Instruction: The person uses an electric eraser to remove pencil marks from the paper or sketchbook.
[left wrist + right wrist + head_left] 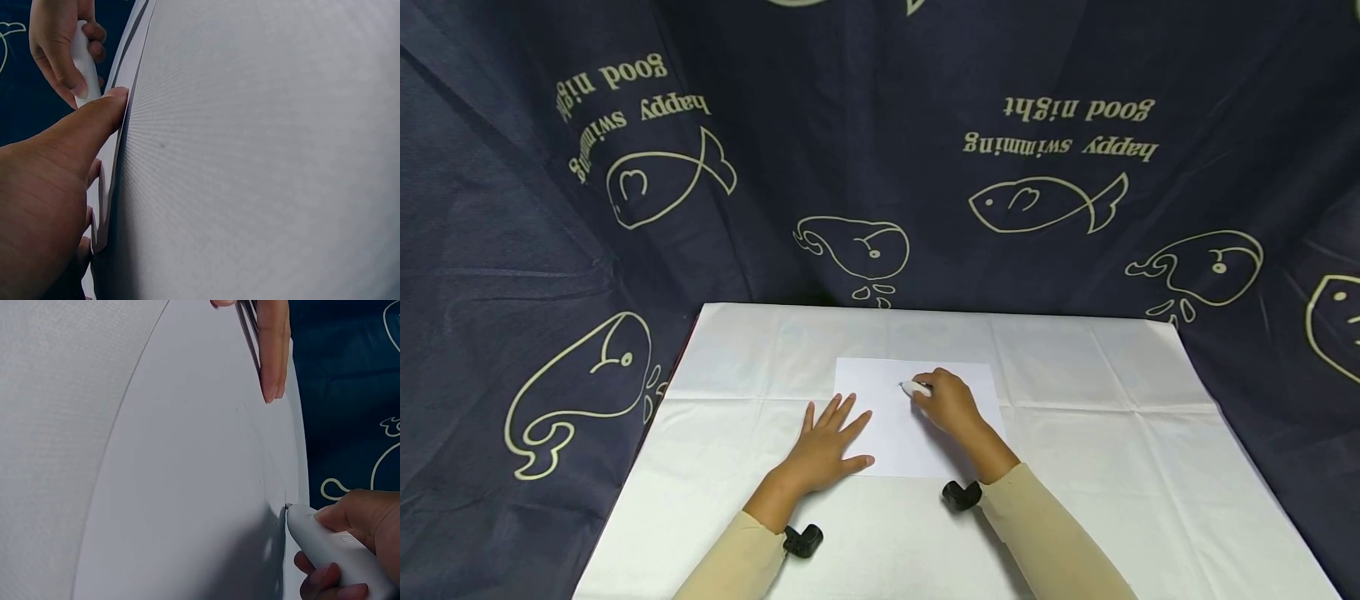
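Observation:
A plain white sheet of paper (pixel 891 437) lies on the cloth-covered table. My left hand (pixel 822 454) rests flat with spread fingers, its fingertips on the paper's left side and its thumb at the near edge. My right hand (pixel 953 406) grips a thick white pen-like tool (pixel 914 388) with a small pointed tip, over the upper middle of the sheet. In the right wrist view the tip of the white tool (pixel 334 547) meets the paper (pixel 181 456), where a few tiny dark marks show. Its exact kind is unclear.
A white creased cloth (pixel 1090 467) covers the table. Behind and at both sides hangs a dark blue curtain (pixel 820 125) printed with fish, whales and upside-down lettering. Black wrist cameras (pixel 805 542) sit on both wrists at the beige sleeves (pixel 1052 533).

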The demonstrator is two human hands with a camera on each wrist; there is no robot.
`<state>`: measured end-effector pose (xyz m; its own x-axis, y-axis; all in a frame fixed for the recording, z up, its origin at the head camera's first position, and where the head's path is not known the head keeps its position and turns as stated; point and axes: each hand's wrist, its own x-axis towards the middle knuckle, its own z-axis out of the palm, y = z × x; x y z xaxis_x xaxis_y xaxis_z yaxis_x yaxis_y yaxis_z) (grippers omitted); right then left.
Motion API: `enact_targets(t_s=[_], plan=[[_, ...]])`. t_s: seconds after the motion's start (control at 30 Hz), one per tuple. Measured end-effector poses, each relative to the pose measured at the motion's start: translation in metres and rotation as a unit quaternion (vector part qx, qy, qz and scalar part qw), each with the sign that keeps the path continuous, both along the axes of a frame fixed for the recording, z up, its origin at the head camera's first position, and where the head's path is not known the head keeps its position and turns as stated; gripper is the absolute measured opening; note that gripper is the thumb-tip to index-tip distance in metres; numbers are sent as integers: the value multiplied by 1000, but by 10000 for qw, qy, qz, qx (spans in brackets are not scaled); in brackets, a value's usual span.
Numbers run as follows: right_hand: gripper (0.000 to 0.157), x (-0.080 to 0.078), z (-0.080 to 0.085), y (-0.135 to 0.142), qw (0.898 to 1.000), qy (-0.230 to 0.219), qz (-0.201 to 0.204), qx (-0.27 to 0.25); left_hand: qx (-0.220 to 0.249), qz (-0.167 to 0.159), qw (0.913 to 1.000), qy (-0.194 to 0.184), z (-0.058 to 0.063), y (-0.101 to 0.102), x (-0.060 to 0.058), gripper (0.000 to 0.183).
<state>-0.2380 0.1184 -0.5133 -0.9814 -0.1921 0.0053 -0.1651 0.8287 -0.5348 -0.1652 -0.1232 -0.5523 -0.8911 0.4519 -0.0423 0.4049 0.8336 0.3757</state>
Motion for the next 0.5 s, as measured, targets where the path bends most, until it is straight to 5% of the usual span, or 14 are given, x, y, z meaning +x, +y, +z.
enact_targets(t_s=[0.5], plan=[[29,-2,-3,4,10000,-10,-66,-21,-19,12,10000,-1,0,0,0,75]])
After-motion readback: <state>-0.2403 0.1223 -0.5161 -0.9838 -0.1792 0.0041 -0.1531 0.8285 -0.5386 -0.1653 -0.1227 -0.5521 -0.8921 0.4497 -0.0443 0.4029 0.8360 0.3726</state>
